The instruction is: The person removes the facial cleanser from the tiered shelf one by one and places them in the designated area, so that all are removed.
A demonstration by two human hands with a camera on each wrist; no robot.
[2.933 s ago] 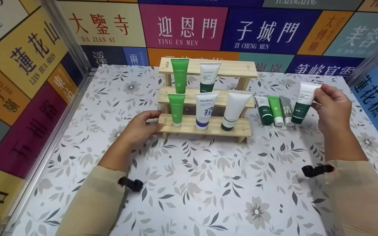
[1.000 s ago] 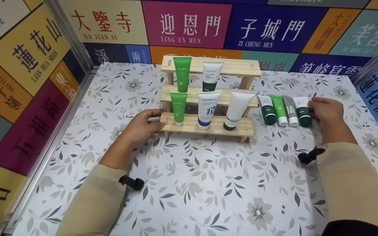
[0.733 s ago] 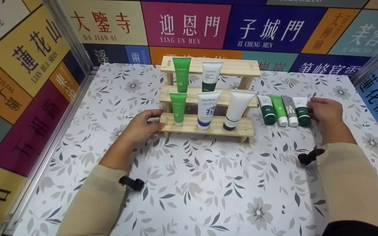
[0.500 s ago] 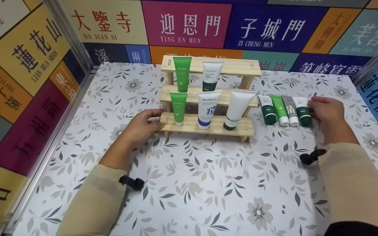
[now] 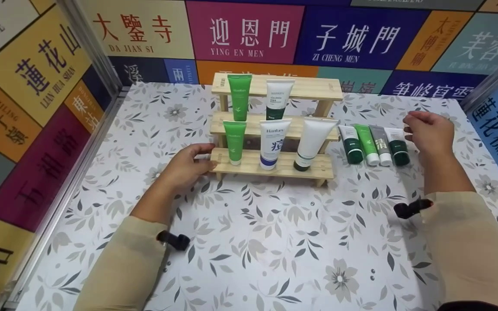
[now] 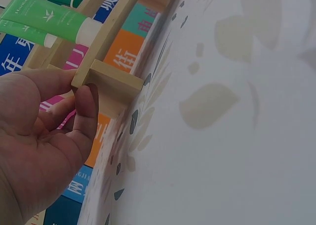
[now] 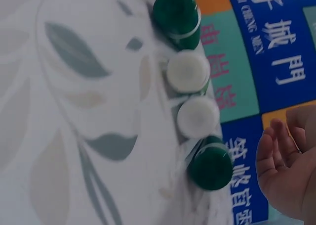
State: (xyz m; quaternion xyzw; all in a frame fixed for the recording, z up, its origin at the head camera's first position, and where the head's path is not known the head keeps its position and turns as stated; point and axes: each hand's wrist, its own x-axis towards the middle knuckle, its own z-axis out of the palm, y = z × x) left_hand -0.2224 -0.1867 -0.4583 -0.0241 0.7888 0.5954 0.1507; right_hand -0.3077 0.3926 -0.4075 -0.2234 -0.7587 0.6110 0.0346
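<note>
My left hand pinches the left end of the lowest step of a wooden three-step rack; in the left wrist view thumb and fingers close on its corner. On that step stand a small green tube, a white and blue tube and a white tube with a dark cap. My right hand holds nothing, fingers loosely bent, just right of a row lying on the table: a white and dark green tube, a green tube, a grey tube and another white and dark green tube.
Higher on the rack stand a tall green tube and a white and green tube. A floral cloth covers the table. Printed panels wall off the back and sides.
My right hand laid the white and dark green tube at the row's right end, stayed by it, then let go and rose slightly away. The left hand keeps its hold on the rack.
</note>
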